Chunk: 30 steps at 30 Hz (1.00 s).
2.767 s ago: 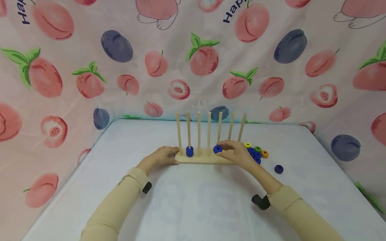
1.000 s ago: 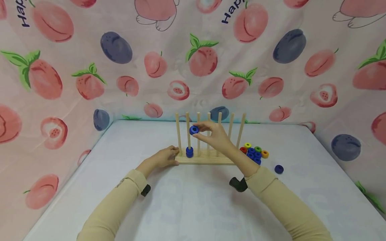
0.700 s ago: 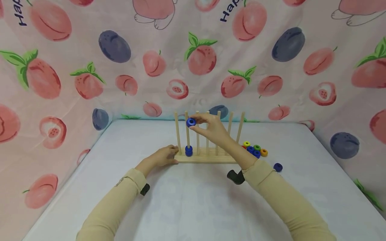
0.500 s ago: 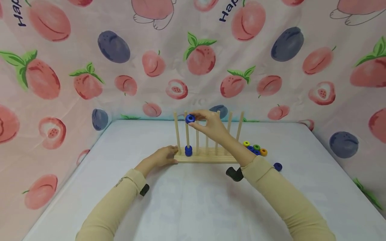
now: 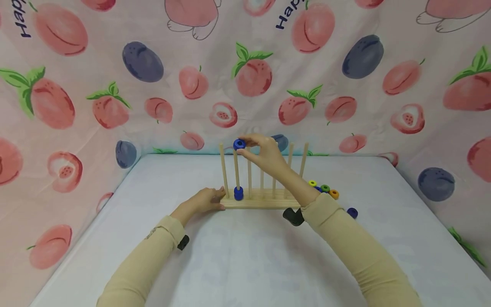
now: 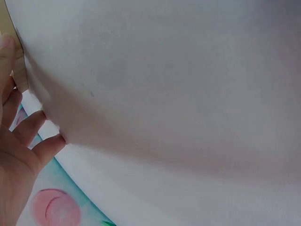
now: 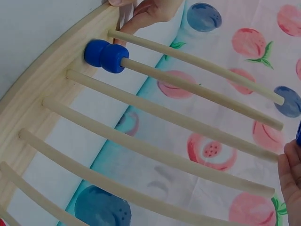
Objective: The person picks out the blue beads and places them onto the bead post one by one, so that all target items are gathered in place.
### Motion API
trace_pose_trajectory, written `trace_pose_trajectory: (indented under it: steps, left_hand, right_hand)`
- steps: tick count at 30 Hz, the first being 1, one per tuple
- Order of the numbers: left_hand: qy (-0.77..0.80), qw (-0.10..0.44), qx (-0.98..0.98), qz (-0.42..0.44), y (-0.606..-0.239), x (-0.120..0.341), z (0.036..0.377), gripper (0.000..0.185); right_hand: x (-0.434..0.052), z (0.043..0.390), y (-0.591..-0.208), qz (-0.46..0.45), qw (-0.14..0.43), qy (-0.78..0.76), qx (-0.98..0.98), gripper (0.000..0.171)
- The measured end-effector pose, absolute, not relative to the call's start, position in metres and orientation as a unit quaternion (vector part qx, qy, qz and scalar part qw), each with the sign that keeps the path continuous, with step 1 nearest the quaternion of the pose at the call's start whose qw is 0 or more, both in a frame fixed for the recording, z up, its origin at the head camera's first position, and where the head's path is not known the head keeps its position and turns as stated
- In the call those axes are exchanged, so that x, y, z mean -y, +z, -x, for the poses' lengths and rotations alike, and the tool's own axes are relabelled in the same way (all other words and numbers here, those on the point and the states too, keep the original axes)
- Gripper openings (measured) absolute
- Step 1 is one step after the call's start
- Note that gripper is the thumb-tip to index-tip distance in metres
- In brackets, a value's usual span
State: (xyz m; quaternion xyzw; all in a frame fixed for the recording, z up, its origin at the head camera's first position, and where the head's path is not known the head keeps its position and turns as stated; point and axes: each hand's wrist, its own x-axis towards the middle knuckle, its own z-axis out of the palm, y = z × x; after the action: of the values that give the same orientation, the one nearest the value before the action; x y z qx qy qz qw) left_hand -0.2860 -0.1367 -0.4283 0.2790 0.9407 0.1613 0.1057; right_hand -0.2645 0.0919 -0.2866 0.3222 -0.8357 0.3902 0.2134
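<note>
A wooden peg rack (image 5: 261,204) with a row of upright pegs stands on the table. My left hand (image 5: 205,199) grips its left end, thumb on the front edge; the left wrist view shows this hand (image 6: 19,150) with some fingers spread off the wood. Two blue beads (image 5: 238,193) are stacked at the foot of the second peg from the left. Between thumb and fingertips my right hand (image 5: 266,155) pinches another blue bead (image 5: 239,144) at the height of that peg's top. In the right wrist view, a small gap separates the peg's tip from the bead (image 7: 298,135).
Right of the rack lie loose beads, among them a yellow one (image 5: 312,183), a green one (image 5: 325,188) and an orange one (image 5: 334,194), partly hidden by my right forearm. A dark blue bead (image 5: 352,212) sits apart. A fruit-print cloth (image 5: 253,106) hangs behind the table.
My right hand has carried the blue bead leftward from the rack's right half and up to the second peg's top. The left hand has stayed on the rack's end.
</note>
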Motion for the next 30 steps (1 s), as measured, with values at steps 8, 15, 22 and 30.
trace_pose_trajectory:
  steps: [8,15,22,30]
  left_hand:
    - [0.16,0.112,-0.945,-0.261,-0.428,0.137,0.284,0.063]
    - [0.156,0.108,-0.945,-0.268,-0.427,0.135,0.284,0.062]
    - [0.155,0.103,-0.942,-0.279,-0.429,0.135,0.283,0.063]
    - [0.134,0.097,-0.943,-0.288,-0.427,0.133,0.284,0.061]
  right_hand:
    - [-0.087,0.271,-0.282,-0.322,0.212,0.393,0.835,0.039]
    - [-0.084,0.274,-0.279,-0.317,0.2,0.392,0.84,0.038]
    - [-0.083,0.277,-0.282,-0.3,0.205,0.394,0.844,0.037]
    - [-0.079,0.278,-0.279,-0.274,0.194,0.388,0.858,0.037]
